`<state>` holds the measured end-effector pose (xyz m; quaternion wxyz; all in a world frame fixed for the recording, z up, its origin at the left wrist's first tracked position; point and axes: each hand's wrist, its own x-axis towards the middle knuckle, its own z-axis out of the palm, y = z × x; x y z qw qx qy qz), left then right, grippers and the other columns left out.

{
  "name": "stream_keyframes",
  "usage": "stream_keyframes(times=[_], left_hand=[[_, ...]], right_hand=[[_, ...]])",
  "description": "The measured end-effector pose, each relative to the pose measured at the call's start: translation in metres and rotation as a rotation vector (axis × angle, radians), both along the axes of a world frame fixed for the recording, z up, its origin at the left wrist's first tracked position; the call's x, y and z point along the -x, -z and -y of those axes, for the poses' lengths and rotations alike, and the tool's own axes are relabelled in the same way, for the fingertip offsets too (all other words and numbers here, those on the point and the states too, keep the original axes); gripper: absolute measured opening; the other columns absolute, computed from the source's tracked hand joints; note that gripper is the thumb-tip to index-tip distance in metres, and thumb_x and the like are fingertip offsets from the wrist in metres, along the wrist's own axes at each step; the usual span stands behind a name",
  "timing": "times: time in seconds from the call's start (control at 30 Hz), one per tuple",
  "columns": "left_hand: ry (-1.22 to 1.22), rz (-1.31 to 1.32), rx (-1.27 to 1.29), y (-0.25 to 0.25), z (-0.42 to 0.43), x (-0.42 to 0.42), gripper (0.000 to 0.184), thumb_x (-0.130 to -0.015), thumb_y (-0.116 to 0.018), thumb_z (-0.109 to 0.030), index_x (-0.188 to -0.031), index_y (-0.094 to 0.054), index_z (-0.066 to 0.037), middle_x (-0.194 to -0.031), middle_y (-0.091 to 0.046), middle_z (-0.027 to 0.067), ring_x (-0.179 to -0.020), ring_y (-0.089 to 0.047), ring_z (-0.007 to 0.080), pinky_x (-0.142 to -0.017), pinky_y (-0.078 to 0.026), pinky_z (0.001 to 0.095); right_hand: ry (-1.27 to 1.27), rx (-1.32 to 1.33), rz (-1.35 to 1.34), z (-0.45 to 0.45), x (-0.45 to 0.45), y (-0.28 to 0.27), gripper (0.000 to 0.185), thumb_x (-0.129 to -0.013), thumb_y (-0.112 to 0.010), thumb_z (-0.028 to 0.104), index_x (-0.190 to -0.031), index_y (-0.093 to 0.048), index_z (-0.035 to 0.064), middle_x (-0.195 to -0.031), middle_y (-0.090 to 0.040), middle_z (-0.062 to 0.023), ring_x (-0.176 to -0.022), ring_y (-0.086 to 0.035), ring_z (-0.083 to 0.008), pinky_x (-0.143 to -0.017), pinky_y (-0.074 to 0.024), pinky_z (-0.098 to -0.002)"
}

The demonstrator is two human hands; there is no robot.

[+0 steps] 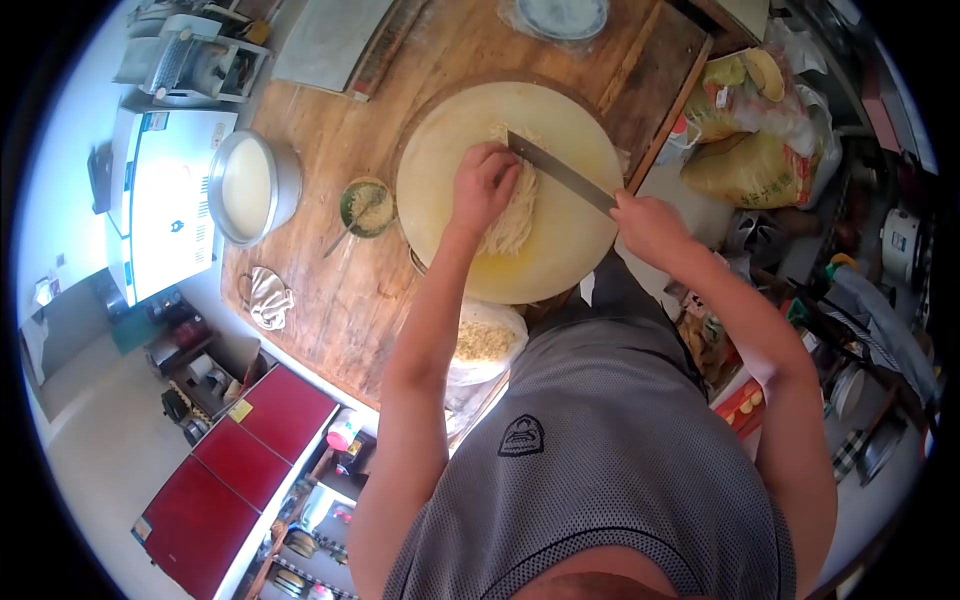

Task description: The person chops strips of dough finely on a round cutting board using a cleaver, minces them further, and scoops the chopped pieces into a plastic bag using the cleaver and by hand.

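A cleaver (562,174) is held by its handle in my right hand (650,228), its blade slanting across the round chopping board (440,130). My left hand (487,186) has its fingers curled together on a pile of thin pale shreds (514,222), close to the blade's far end. The pile stretches down the middle of the board towards my body. Part of it is hidden beneath my left hand and the blade. Whether the shreds are noodles or a vegetable I cannot tell.
Left of the board stand a green bowl (356,196) of chopped bits with a spoon and a metal pot (285,185) of white contents. A cloth (269,298) lies near the table edge. A bag of crumbly bits (484,342) sits in front. Sacks (745,170) stand at the right.
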<state>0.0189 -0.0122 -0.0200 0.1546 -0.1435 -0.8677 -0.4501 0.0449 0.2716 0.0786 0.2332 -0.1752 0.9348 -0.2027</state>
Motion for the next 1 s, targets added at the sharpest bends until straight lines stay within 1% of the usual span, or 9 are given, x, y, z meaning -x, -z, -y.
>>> stream_keyframes(times=[0.07, 0.27, 0.33, 0.47, 0.57, 0.67, 0.73, 0.9, 1.0], left_hand=[[0.012, 0.020, -0.040, -0.003, 0.000, -0.002, 0.012, -0.078, -0.077, -0.004, -0.088, -0.071, -0.004, -0.105, -0.069, 0.0129, -0.099, -0.064, 0.0346, -0.085, -0.053, 0.0422], [0.010, -0.037, 0.025, -0.002, 0.003, -0.001, 0.013, -0.078, -0.076, -0.004, -0.090, -0.071, -0.005, -0.104, -0.070, 0.0126, -0.096, -0.064, 0.0345, -0.083, -0.053, 0.0424], [-0.047, 0.009, -0.056, 0.005, -0.004, -0.001, 0.013, -0.078, -0.076, -0.003, -0.089, -0.070, -0.005, -0.103, -0.070, 0.0128, -0.095, -0.064, 0.0352, -0.084, -0.052, 0.0432], [-0.026, -0.045, 0.026, 0.003, 0.000, 0.001, 0.013, -0.078, -0.075, -0.003, -0.089, -0.069, -0.005, -0.102, -0.069, 0.0132, -0.097, -0.064, 0.0357, -0.085, -0.052, 0.0437], [-0.035, -0.032, 0.042, 0.005, -0.001, 0.000, 0.011, -0.079, -0.074, -0.004, -0.088, -0.068, -0.004, -0.102, -0.069, 0.0135, -0.097, -0.064, 0.0356, -0.085, -0.052, 0.0436], [-0.062, -0.009, 0.063, 0.007, -0.001, -0.001, 0.011, -0.079, -0.074, -0.004, -0.088, -0.068, -0.004, -0.102, -0.069, 0.0134, -0.098, -0.064, 0.0353, -0.084, -0.053, 0.0436], [-0.070, -0.023, 0.032, 0.008, -0.003, 0.000, 0.010, -0.079, -0.075, -0.003, -0.088, -0.069, -0.004, -0.104, -0.070, 0.0123, -0.095, -0.064, 0.0327, -0.081, -0.053, 0.0410], [-0.072, 0.010, -0.006, 0.008, -0.004, -0.003, 0.011, -0.078, -0.075, -0.004, -0.088, -0.068, -0.005, -0.103, -0.070, 0.0131, -0.097, -0.065, 0.0349, -0.084, -0.053, 0.0432], [-0.073, 0.017, 0.004, 0.004, -0.004, -0.003, 0.011, -0.078, -0.075, -0.003, -0.087, -0.068, -0.005, -0.103, -0.070, 0.0130, -0.097, -0.065, 0.0347, -0.083, -0.053, 0.0430]], right_hand=[[-0.047, -0.010, -0.063, -0.005, 0.003, -0.012, 0.015, -0.097, -0.054, 0.015, -0.095, -0.056, 0.0004, -0.077, -0.067, -0.0242, -0.076, -0.068, -0.0466, -0.068, -0.0523, -0.0563], [-0.036, 0.060, -0.094, 0.014, 0.000, -0.030, 0.012, -0.094, -0.055, 0.012, -0.094, -0.055, 0.0000, -0.075, -0.066, -0.0255, -0.075, -0.067, -0.0464, -0.067, -0.0525, -0.0552], [-0.035, 0.047, -0.086, 0.018, 0.003, -0.012, 0.015, -0.097, -0.055, 0.015, -0.094, -0.053, 0.0003, -0.074, -0.065, -0.0250, -0.075, -0.065, -0.0475, -0.066, -0.0504, -0.0561], [-0.047, 0.031, -0.055, 0.046, 0.022, 0.014, 0.021, -0.100, -0.055, 0.019, -0.094, -0.053, -0.0009, -0.078, -0.066, -0.0267, -0.078, -0.065, -0.0487, -0.068, -0.0494, -0.0576], [-0.055, 0.068, -0.111, 0.055, 0.031, 0.016, 0.015, -0.094, -0.052, 0.012, -0.094, -0.057, -0.0019, -0.078, -0.068, -0.0270, -0.078, -0.068, -0.0487, -0.070, -0.0537, -0.0555], [-0.018, 0.023, -0.013, 0.031, 0.015, 0.005, 0.016, -0.095, -0.052, 0.014, -0.096, -0.057, -0.0015, -0.079, -0.068, -0.0264, -0.079, -0.069, -0.0474, -0.071, -0.0536, -0.0559], [-0.041, -0.013, -0.012, 0.010, 0.010, 0.000, 0.016, -0.096, -0.052, 0.015, -0.097, -0.057, -0.0012, -0.080, -0.069, -0.0261, -0.080, -0.069, -0.0469, -0.070, -0.0534, -0.0558], [-0.060, 0.011, -0.049, 0.004, 0.007, -0.018, 0.016, -0.100, -0.055, 0.017, -0.098, -0.053, 0.0012, -0.076, -0.065, -0.0231, -0.077, -0.065, -0.0475, -0.068, -0.0495, -0.0562], [-0.077, -0.011, 0.008, 0.028, 0.011, -0.015, 0.011, -0.093, -0.053, 0.011, -0.098, -0.055, 0.0000, -0.080, -0.068, -0.0258, -0.081, -0.068, -0.0470, -0.070, -0.0531, -0.0560]])
